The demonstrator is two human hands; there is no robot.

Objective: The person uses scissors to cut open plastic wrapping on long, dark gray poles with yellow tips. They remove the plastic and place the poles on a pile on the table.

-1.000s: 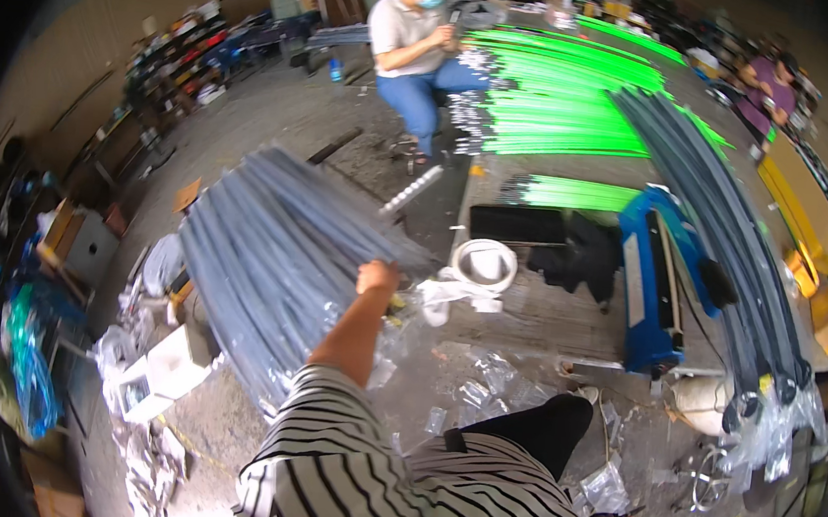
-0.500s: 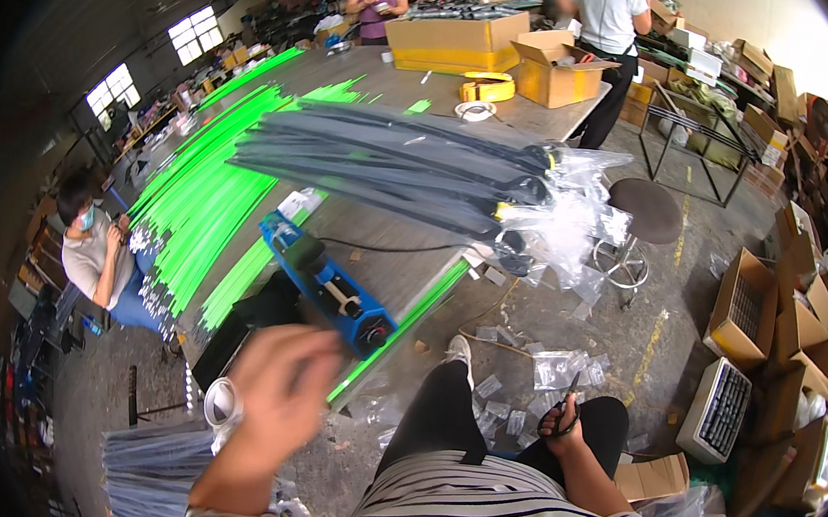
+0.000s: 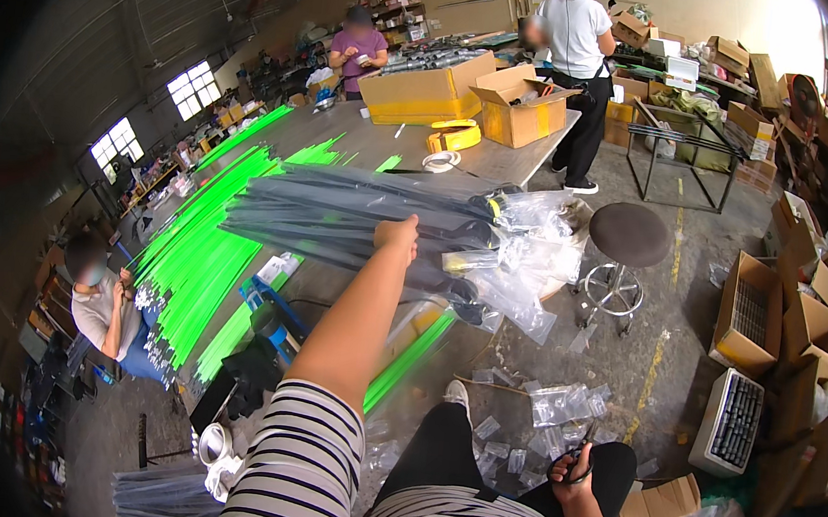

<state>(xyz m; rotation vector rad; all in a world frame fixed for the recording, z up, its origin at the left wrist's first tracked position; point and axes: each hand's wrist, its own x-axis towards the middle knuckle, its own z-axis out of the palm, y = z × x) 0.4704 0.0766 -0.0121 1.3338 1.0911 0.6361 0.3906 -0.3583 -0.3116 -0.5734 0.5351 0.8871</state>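
My left arm reaches forward over the table. My left hand (image 3: 397,236) is closed on long dark rods in clear plastic sleeves (image 3: 324,212), piled across the table with their crumpled bag ends (image 3: 536,235) toward the right edge. What exactly lies inside the fingers is hidden by the hand. Low on the right, by my knee, my right hand (image 3: 571,481) is wrapped round black-handled scissors (image 3: 576,459), blades pointing up. A blue tool (image 3: 273,320) on the table is partly covered by my left forearm. Beyond the sleeved rods lie many bright green rods (image 3: 200,258).
A round stool (image 3: 628,235) stands off the table's right edge. Small plastic bags (image 3: 564,405) litter the floor. Cardboard boxes (image 3: 523,110) and a yellow tape roll (image 3: 454,137) sit on the far table. One person (image 3: 106,304) sits at left; two others are beyond the table.
My left hand has moved forward and right from above the near table edge onto the sleeved rods and closed there. My right hand still holds the scissors. The view has shifted slightly.
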